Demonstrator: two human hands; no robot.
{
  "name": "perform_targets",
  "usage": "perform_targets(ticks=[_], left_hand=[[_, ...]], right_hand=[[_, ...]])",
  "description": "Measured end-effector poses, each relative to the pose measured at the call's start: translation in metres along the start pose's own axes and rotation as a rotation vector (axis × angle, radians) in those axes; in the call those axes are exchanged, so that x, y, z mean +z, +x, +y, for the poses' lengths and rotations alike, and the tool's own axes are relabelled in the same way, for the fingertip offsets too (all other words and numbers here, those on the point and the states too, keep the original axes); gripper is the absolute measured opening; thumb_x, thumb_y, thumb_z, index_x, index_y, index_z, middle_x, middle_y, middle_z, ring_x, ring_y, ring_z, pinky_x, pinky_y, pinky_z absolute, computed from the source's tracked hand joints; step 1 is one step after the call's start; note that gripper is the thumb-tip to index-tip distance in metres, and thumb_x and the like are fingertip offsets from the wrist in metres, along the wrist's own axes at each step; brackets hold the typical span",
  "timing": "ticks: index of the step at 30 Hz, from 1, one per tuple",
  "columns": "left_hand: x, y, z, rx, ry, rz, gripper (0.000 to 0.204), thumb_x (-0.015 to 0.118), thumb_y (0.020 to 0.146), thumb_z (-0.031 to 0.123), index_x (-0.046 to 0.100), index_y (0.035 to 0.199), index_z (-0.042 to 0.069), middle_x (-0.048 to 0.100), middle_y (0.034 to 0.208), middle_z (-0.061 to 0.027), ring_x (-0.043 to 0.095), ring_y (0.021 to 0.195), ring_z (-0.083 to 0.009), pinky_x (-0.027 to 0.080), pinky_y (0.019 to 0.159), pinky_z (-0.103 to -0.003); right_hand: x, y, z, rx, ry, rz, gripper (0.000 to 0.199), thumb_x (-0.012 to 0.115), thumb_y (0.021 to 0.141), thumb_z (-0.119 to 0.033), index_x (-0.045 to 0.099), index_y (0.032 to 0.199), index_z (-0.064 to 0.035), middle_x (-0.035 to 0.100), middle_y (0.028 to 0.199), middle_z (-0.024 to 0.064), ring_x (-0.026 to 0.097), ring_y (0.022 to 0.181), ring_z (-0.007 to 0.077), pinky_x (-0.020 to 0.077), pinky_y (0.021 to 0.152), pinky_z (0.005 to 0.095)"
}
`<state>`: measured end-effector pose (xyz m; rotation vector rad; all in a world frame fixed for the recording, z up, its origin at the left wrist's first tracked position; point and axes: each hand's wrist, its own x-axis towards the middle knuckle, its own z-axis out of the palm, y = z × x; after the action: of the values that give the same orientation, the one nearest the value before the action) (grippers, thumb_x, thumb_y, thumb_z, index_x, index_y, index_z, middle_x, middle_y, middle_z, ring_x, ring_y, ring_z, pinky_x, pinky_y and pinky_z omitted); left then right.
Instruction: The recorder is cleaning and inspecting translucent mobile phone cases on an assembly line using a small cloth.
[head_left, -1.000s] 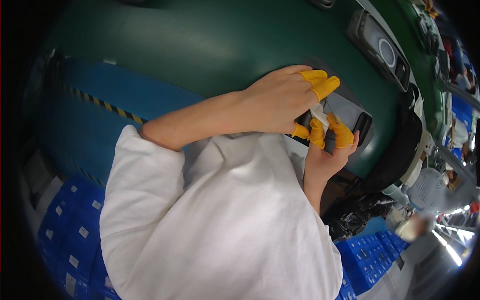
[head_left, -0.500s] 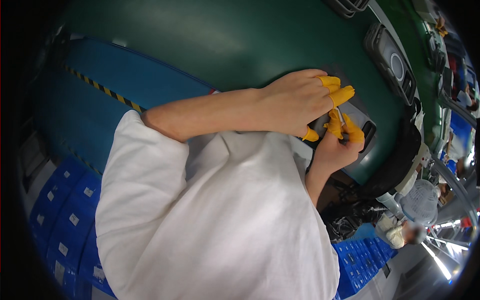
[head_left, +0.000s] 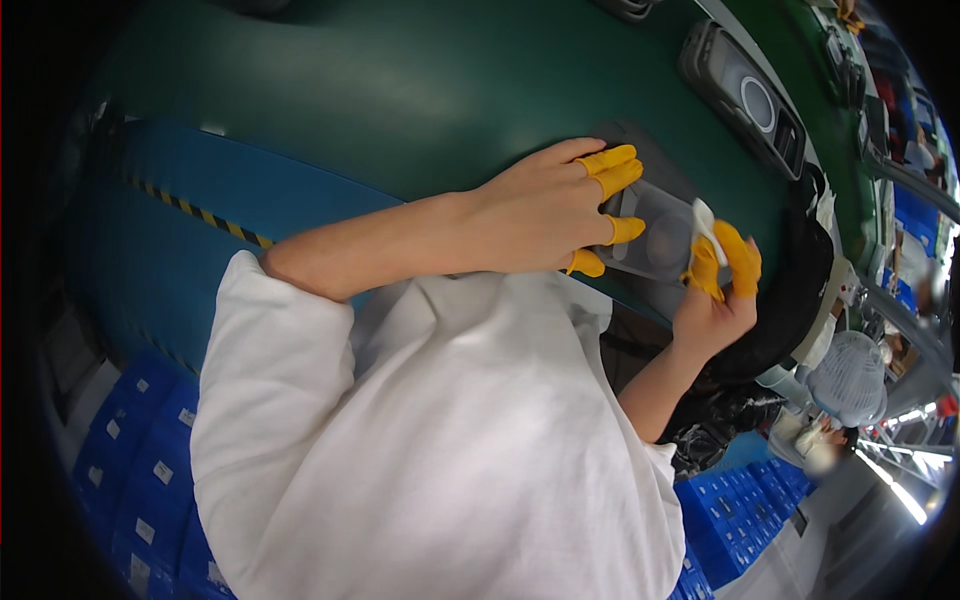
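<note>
A translucent grey phone case (head_left: 655, 232) lies over a dark grey pad (head_left: 668, 172) on the green table, in front of my body. My left hand (head_left: 535, 215) reaches in from the left and grips the case's left end, its fingers spread along it and yellow covers on the fingertips. At the case's right end my right hand (head_left: 715, 312) is closed, pinching a small white cloth (head_left: 704, 222) between yellow-covered fingers. The cloth's lower part is hidden by those fingers. Whether it touches the case, I cannot tell.
A stack of grey phone cases (head_left: 745, 95) with a pale ring stands at the far right of the green table (head_left: 420, 90). A black bag-like thing (head_left: 795, 300) is right of my right hand. Blue bins (head_left: 150, 460), a white fan (head_left: 848, 378) and a person (head_left: 822, 445) are beyond.
My right hand has moved right, away from my left hand, with the white cloth now showing more. More of the case is uncovered. My left fingers have spread apart.
</note>
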<state>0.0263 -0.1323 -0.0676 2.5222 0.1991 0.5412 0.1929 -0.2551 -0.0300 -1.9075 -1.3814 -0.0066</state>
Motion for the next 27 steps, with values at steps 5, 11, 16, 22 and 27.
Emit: perform_targets(ticks=[5, 11, 16, 22, 27], left_hand=[[-0.011, 0.006, 0.002, -0.092, -0.056, -0.229, 0.032, 0.067, 0.068, 0.028, 0.065, 0.098, 0.018, 0.060, 0.083, -0.0120, 0.053, 0.100, -0.0216, 0.022, 0.104, -0.040], [0.001, 0.002, -0.002, -0.092, -0.070, 0.000, 0.062, 0.066, 0.069, 0.024, 0.044, 0.122, 0.001, 0.060, 0.089, -0.0173, 0.052, 0.101, -0.0272, 0.024, 0.103, -0.039], [-0.007, 0.004, 0.000, -0.170, -0.181, -0.083, 0.079, 0.071, 0.065, 0.023, 0.030, 0.125, -0.006, 0.055, 0.101, -0.0189, 0.050, 0.103, -0.0292, 0.024, 0.102, -0.039], [-0.002, 0.005, -0.002, -0.186, -0.186, -0.088, 0.085, 0.074, 0.062, 0.024, 0.027, 0.126, -0.008, 0.054, 0.101, -0.0196, 0.052, 0.099, -0.0295, 0.026, 0.102, -0.038], [-0.005, 0.006, -0.001, -0.165, -0.167, -0.049, 0.091, 0.073, 0.062, 0.026, 0.023, 0.128, -0.011, 0.057, 0.094, -0.0220, 0.053, 0.099, -0.0299, 0.026, 0.101, -0.037]], right_hand=[[0.006, 0.028, 0.010, -0.165, -0.110, -0.210, 0.018, 0.063, 0.070, -0.005, 0.062, 0.087, -0.0049, 0.060, 0.079, 0.0078, 0.056, 0.077, 0.0223, 0.0308, 0.096, 0.0439], [-0.006, 0.038, 0.019, -0.298, -0.060, -0.413, 0.017, 0.064, 0.069, -0.006, 0.062, 0.086, -0.0063, 0.059, 0.078, 0.0060, 0.055, 0.078, 0.0220, 0.0297, 0.097, 0.0458], [0.012, 0.055, 0.026, -0.472, -0.455, -0.277, 0.015, 0.065, 0.067, -0.008, 0.061, 0.081, -0.0036, 0.058, 0.073, 0.0090, 0.054, 0.071, 0.0246, 0.0320, 0.091, 0.0470], [0.011, 0.043, 0.012, -0.553, -0.090, -0.477, 0.017, 0.066, 0.064, -0.012, 0.064, 0.079, -0.0067, 0.056, 0.070, 0.0052, 0.053, 0.069, 0.0199, 0.0346, 0.090, 0.0483], [0.001, 0.061, 0.033, -0.322, -0.483, -0.130, 0.015, 0.065, 0.066, -0.011, 0.064, 0.080, -0.0067, 0.055, 0.070, 0.0078, 0.054, 0.069, 0.0244, 0.0328, 0.092, 0.0433]])
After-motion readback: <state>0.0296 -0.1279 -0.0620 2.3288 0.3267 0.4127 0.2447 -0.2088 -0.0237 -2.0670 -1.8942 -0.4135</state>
